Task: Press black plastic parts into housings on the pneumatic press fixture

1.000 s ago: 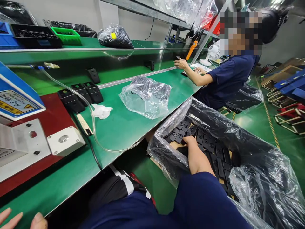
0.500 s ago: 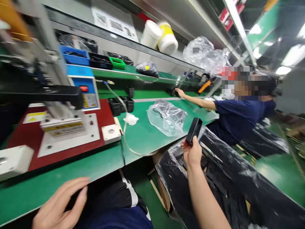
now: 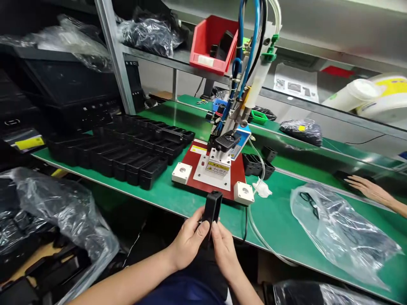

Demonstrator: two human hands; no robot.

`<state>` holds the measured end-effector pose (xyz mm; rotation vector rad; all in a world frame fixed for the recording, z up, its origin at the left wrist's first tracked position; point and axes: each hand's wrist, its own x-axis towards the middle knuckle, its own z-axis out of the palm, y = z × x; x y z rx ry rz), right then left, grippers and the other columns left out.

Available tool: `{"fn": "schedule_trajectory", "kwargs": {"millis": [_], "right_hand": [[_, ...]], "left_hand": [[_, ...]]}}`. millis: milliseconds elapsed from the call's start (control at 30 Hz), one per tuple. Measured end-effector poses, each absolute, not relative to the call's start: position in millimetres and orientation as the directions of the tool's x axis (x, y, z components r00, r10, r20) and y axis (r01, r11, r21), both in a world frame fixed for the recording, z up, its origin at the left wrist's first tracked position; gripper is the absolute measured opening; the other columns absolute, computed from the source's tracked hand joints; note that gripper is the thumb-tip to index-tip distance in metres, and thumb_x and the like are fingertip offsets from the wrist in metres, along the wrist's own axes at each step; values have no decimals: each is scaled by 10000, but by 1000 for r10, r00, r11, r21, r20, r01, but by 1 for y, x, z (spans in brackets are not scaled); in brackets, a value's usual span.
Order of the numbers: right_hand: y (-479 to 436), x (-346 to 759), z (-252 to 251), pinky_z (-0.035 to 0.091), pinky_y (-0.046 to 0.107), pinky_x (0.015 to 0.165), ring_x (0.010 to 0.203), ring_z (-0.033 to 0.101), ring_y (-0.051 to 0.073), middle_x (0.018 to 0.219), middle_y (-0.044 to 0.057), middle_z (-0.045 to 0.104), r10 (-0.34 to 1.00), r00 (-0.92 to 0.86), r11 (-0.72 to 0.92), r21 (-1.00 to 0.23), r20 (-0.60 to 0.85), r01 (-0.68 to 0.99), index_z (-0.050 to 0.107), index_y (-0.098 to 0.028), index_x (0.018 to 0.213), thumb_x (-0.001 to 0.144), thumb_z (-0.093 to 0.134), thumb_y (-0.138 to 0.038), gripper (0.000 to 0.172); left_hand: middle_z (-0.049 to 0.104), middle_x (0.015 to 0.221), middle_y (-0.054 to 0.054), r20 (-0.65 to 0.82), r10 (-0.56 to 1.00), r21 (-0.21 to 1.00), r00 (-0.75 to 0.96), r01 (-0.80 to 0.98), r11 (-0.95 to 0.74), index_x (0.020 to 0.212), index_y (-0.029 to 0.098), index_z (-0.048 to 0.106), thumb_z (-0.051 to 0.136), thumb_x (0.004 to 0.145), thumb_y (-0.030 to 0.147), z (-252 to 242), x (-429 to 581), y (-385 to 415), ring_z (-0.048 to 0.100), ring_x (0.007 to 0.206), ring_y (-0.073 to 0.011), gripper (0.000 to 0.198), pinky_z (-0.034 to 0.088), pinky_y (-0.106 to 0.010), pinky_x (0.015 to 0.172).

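A long black plastic housing (image 3: 212, 208), open along one side, stands nearly upright between both hands in front of the bench. My left hand (image 3: 190, 235) is closed around its left side, the thumb across the front. On the right side, my right hand (image 3: 224, 245) grips its lower part, fingers partly hidden behind it. Just beyond stands a small press (image 3: 222, 156) on a dark red base (image 3: 190, 169), with a white push-button box (image 3: 182, 173) at the left front corner and another button box (image 3: 243, 192) at the right.
Rows of black housings (image 3: 127, 156) stand left on the green bench (image 3: 171, 202). A clear plastic bag (image 3: 337, 228) lies right, near a co-worker's hand (image 3: 365, 188). A red bin (image 3: 206, 63) sits on the shelf above. Bagged black parts (image 3: 60, 220) are at lower left.
The view has swung left to face the press. My right hand has brought the black housing from over the plastic-lined box to my front, and my left hand, open before, has closed on it.
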<state>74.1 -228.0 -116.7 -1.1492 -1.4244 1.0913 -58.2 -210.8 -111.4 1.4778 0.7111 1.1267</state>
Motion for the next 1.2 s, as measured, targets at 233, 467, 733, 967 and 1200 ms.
{"fn": "schedule_trajectory", "kwargs": {"millis": [233,467,733,967,1200], "right_hand": [[-235,99,-111,492,252,631,694,607,136,841,39,641,950,-59,308,-880,308,362,630,-192,1002,983,463,-337,222],[-237,118,-66,428,493,1036,1349,379,330,1475,191,364,608,-598,774,-220,522,594,332,-194,1462,884,644,-400,688],[-228,112,-64,544,343,856,1043,585,227,1177,146,577,598,-648,799,-292,472,525,352,-174,1430,899,613,-425,643],[-217,115,-71,558,318,806,995,608,215,1110,114,587,690,-462,706,-380,557,598,436,-197,1363,873,660,-402,576],[-212,112,-77,561,319,786,965,613,208,1090,105,593,690,-472,713,-403,549,574,461,-205,1345,875,657,-396,544]], "left_hand": [[663,977,-88,134,932,971,338,-234,-55,1220,146,555,349,973,529,-111,-67,-212,601,833,-161,501,488,-295,857],[630,610,-42,-217,615,877,758,-125,463,916,124,653,464,900,582,-96,-89,-200,528,414,-114,496,392,-217,429],[692,886,-99,-253,604,867,756,-101,489,1167,158,581,543,843,584,-78,-119,-189,626,526,-141,536,369,-188,415],[594,1196,-89,109,842,992,529,-10,-123,1282,228,504,685,801,433,-83,-118,-186,604,1028,-212,553,505,-337,874],[573,1206,-53,242,865,929,439,152,-338,1222,260,566,661,824,447,-98,-106,-188,553,1116,-219,450,448,-356,987]]}}
